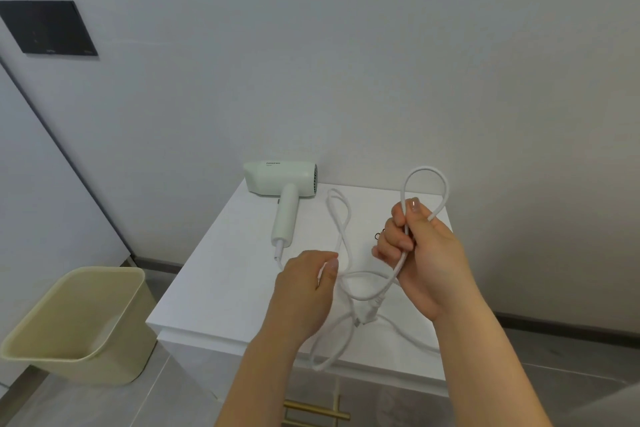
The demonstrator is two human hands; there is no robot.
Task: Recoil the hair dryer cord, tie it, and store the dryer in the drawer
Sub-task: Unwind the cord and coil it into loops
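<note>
A pale green hair dryer [281, 182] lies on the white cabinet top [221, 274], its handle pointing toward me. Its white cord [341, 229] runs from the handle end in loose loops across the top and hangs over the front edge. My right hand [420, 253] is raised above the cabinet, shut on the cord with one loop standing up out of the fist. My left hand [304, 284] pinches a strand of the cord near the dryer's handle end. The white plug [369, 314] dangles below my right hand.
A beige waste bin [79, 319] stands on the floor left of the cabinet. A small black tie or clip [379, 235] lies on the top behind my right hand. A brass drawer handle [317, 411] shows on the cabinet front below. The wall is right behind the dryer.
</note>
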